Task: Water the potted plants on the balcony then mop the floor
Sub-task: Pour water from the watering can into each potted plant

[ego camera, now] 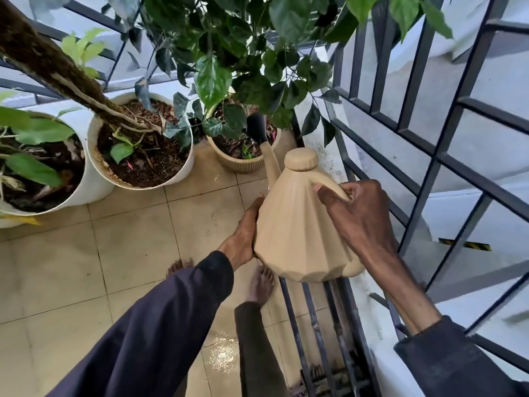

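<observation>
The fingers [329,196] of the right hand [355,216] are curled tight round the handle [329,181] of the watering can [297,224], wrapping it from above just behind the lid [301,158]. The fingers [256,207] of the left hand [244,233] lie straight and close together, pressed flat against the can's left side, with the palm cupping its lower edge; they carry rather than clasp it.

The beige, faceted can hangs in the air between both hands, tilted forward, above the right edge of the floor [128,239]. Its spout [272,161] rises away from the person and ends in a black rose [257,127], which sits over the soil of a ribbed beige pot [243,164] among the dark leaves of its plant [229,53]. That pot stands at the far right corner of the floor, beside the dark metal railing [415,124].

Left of it, along the far edge, stands a white pot [183,167] with a thick leaning stem, and next to that a second white pot [91,184] at the left edge. Both arms wear dark sleeves. A bare foot [262,285] rests on the beige tiles below the can, and a wet patch [223,356] shines on the near tiles.
</observation>
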